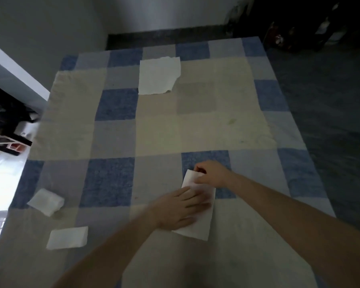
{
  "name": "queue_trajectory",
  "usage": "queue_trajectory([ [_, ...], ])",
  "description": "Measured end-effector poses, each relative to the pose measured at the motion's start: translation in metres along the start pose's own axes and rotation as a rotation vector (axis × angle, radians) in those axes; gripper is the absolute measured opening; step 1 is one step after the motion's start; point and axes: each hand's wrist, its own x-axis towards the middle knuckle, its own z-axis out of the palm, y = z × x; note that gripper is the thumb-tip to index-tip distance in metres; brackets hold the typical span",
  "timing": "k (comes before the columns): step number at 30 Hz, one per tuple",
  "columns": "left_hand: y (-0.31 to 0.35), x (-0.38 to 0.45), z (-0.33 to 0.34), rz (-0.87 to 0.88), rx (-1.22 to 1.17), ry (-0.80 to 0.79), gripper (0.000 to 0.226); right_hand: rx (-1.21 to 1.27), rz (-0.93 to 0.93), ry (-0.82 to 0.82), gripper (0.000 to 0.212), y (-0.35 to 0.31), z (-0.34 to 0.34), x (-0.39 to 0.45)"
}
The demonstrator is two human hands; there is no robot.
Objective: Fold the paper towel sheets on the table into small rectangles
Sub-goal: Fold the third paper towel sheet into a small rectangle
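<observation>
A white paper towel folded into a long strip (200,226) lies near the table's front, right of centre. My left hand (179,208) presses flat on its middle with straight fingers. My right hand (209,173) pinches the strip's far end, fingers curled over it. An unfolded sheet (158,75) lies flat at the far side of the table. Two folded small rectangles sit at the front left, one thick (46,201) and one flatter (68,238).
The table is covered by a blue, grey and cream checked cloth (116,129). Dark objects (6,121) crowd the left edge beside a bright floor patch. A dark floor runs along the right side, with bottles (312,32) at the far right.
</observation>
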Motion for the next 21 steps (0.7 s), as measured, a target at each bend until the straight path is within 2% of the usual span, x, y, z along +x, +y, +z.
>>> queue_trajectory([
  [2, 0.002, -0.010, 0.004, -0.027, 0.001, -0.002, 0.057, 0.001, 0.004, -0.004, 0.013, 0.000, 0.000, 0.000],
  [5, -0.002, -0.030, 0.004, -0.154, -0.049, -0.046, 0.062, -0.015, 0.013, 0.002, 0.019, -0.001, 0.001, 0.000],
  [10, 0.000, -0.037, -0.008, -0.322, -0.114, -0.080, 0.064, 0.024, 0.055, 0.073, 0.013, -0.003, 0.005, -0.001],
  [12, 0.007, -0.038, -0.007, -0.317, -0.103, -0.071, 0.063, 0.029, 0.076, 0.077, 0.013, -0.004, 0.006, -0.003],
  [15, 0.018, -0.041, -0.004, -0.203, -0.062, -0.101, 0.058, 0.014, 0.109, 0.065, 0.012, -0.006, 0.004, -0.009],
  [21, 0.027, -0.049, -0.010, -0.420, -0.132, -0.012, 0.057, 0.013, 0.095, 0.221, 0.010, -0.018, 0.012, -0.029],
])
